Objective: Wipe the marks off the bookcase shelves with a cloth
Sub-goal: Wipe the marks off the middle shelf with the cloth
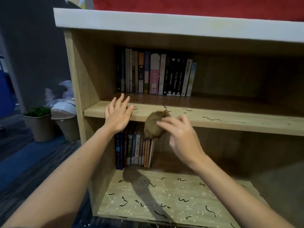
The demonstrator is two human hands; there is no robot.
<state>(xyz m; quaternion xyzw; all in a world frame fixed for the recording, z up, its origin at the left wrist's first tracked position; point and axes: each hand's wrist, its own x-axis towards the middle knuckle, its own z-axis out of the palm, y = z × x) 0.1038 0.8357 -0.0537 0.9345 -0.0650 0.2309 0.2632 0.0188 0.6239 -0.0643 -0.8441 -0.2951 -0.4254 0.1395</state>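
A wooden bookcase has black squiggle marks point(212, 119) on its middle shelf point(230, 125) and more on the bottom shelf point(172, 199). A bunched brown cloth point(153, 125) hangs over the middle shelf's front edge, blurred. My right hand point(182, 137) is just right of the cloth with its fingers spread and its fingertips at the cloth. Blur hides whether it pinches the fabric. My left hand point(118, 114) rests flat on the left end of the middle shelf, fingers straight.
Books stand at the back of the middle shelf point(154, 73) and the bottom shelf point(134, 148). White crumbs dot the bottom shelf. Left of the bookcase stand a potted plant point(39, 125) and a lidded bin point(65, 122) on blue carpet.
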